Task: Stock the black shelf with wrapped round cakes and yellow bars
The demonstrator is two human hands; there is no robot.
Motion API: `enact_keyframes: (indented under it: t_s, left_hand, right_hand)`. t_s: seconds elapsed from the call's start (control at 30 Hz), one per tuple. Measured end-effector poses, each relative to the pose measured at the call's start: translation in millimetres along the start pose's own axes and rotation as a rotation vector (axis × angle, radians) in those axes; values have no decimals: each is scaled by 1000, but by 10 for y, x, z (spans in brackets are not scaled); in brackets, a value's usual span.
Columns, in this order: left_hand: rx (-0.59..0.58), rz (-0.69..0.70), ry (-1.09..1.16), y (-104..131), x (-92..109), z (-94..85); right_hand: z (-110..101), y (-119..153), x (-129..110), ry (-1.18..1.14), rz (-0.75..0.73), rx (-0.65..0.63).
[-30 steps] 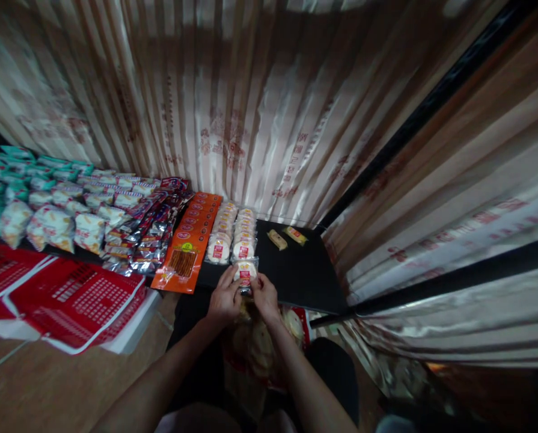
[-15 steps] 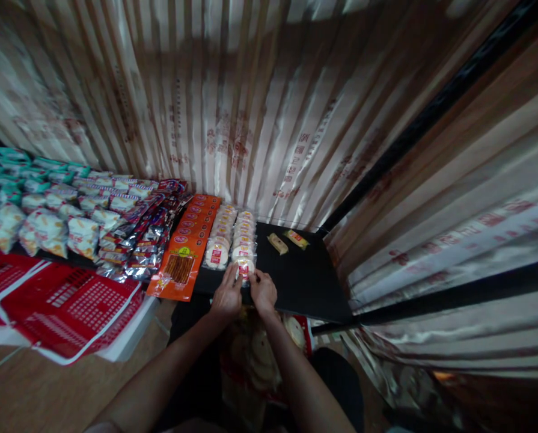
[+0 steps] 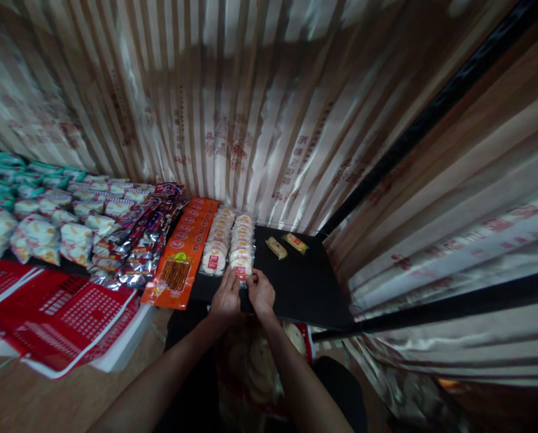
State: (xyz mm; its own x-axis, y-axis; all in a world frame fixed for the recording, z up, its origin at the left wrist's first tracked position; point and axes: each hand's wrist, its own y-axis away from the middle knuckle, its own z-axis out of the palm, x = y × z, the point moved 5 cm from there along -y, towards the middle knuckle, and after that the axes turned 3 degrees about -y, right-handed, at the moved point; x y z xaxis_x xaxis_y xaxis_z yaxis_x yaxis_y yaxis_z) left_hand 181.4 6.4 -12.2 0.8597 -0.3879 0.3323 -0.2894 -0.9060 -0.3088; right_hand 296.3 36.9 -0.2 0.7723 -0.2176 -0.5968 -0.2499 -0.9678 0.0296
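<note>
At the front of the right-hand row lies a clear packet of white round rice crackers (image 3: 241,264) with a red label. My left hand (image 3: 226,294) is closed at its left front edge, fingertips pressed on the wrapper. On the opposite side my right hand (image 3: 262,293) pinches the packet's right front corner. A second row of rice cracker packets (image 3: 214,260) runs alongside to the left. Below my forearms, a big see-through bag with red edges (image 3: 255,373) holds more round crackers and is partly hidden by the arms.
Left of the rows lie an orange snack pack (image 3: 174,273), dark shiny packets (image 3: 137,258), white snack bags (image 3: 77,243) and green bags (image 3: 7,180). Two small yellow packets (image 3: 276,247) rest on the black shelf (image 3: 305,288). A red basket (image 3: 70,313) stands below left. Pleated sheeting (image 3: 232,90) hangs behind.
The view has shifted slightly. Both hands stay at the front rice cracker packet; the left fingers have drawn back from over the label toward its lower left edge.
</note>
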Motion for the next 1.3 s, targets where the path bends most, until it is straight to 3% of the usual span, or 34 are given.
enact_keyframes:
  t_s: [0.3,0.73,0.97,1.2,1.3]
  left_hand:
    - [26,-55,-101,-77,26,98]
    - [93,-69,-29,-225,-43,184]
    - [141,-59,-49,-192,-19,155]
    - [105,-27,27,-149,24,2]
    - [78,32,82,9,112,-24]
  right_hand:
    - [19,-80,-30,7,-23,27]
    - [31,-195,-125,10,-9,31]
    - [62,-190,-96,-26,-9,38]
    - [-15,17,17,-266,-97,121]
    - [-91,231,124,-357,-149,175]
